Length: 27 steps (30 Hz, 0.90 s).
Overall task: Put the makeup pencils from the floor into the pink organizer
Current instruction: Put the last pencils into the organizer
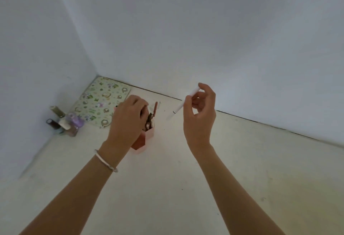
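The pink organizer [147, 135] stands on the pale floor near the room's corner, with several pencils and brushes [151, 117] sticking out of its top. My left hand [128, 121] covers its left side, fingers curled over the rim among the pencils; whether it grips one is hidden. To the right and a little above the organizer, my right hand [201, 115] pinches a white makeup pencil [183, 103], its tip slanting down and left toward the organizer.
A flat pouch with a cartoon print [100, 102] lies in the corner behind the organizer. A few nail polish bottles [64, 122] stand against the left wall. White walls close the left and back sides. Bare floor [242, 169] stretches to the right and front.
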Motion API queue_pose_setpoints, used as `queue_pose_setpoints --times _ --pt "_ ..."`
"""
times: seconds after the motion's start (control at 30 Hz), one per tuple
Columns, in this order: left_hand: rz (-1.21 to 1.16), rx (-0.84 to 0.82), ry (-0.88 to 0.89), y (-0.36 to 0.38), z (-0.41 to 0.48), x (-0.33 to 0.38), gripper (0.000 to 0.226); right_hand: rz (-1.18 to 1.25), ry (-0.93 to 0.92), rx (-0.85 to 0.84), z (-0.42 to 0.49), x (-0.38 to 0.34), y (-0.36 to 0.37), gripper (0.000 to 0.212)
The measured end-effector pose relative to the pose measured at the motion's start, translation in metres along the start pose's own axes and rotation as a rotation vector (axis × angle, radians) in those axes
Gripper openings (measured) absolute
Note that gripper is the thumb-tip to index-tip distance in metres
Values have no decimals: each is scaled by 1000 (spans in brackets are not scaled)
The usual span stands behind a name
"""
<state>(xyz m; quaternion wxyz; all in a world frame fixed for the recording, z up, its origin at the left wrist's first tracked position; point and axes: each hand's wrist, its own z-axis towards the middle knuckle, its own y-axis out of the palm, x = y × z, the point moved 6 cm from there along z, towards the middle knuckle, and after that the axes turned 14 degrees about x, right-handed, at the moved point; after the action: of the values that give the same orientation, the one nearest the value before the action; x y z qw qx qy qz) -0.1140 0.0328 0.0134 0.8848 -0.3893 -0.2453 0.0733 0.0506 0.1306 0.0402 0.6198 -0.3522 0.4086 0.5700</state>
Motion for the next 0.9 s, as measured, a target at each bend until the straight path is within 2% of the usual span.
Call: queue_pose_setpoints --times 0.1,0.23,0.3,0.37,0.43,0.47,0.53,0.57,0.6,0.63,0.67,0.7,0.73,0.77,0.8,0.87,0.9 --pt "98 145 48 -14 5 -8 27 7 4 -33 -8 1 18 37" --pt "-25 278 -50 -41 23 -29 31 -35 -73 -137 -20 4 48 36" --pt "-65 279 -124 -50 28 -41 30 -122 -122 -266 -31 14 60 32" --pt "-138 244 -245 -53 29 -52 31 -251 -250 -383 -46 26 65 23" --pt "-215 188 -346 -52 30 -62 29 -357 -405 -434 -61 36 64 14" --pt "-250 138 -387 -49 30 -66 29 -371 -417 -440 -64 39 62 17" --pt "-326 -37 -455 -39 27 -76 35 -311 -323 -419 -65 44 52 31" --pt "-371 -175 -487 -33 23 -80 49 -269 -235 -392 -63 47 43 41" --pt "-393 -325 -513 -27 16 -85 73 -261 -130 -390 -61 54 36 52" --pt "-382 -477 -519 -22 7 -86 99 -308 -18 -450 -63 63 31 62" --pt "-344 -603 -499 -18 -2 -86 116 -411 80 -583 -71 75 31 74" --pt "-294 -685 -464 -13 -9 -86 121 -540 157 -754 -84 87 34 87" --pt "-238 -710 -425 -8 -16 -85 118 -623 226 -895 -100 96 37 98" --pt "-202 -678 -397 -2 -20 -86 109 -620 292 -960 -112 102 42 101" --pt "-186 -609 -392 3 -20 -87 95 -549 351 -939 -120 104 49 94" --pt "-180 -470 -427 10 -16 -93 68 -445 426 -757 -122 107 65 67" --pt "-197 -435 -453 13 -12 -97 61 -458 426 -672 -119 110 73 57"
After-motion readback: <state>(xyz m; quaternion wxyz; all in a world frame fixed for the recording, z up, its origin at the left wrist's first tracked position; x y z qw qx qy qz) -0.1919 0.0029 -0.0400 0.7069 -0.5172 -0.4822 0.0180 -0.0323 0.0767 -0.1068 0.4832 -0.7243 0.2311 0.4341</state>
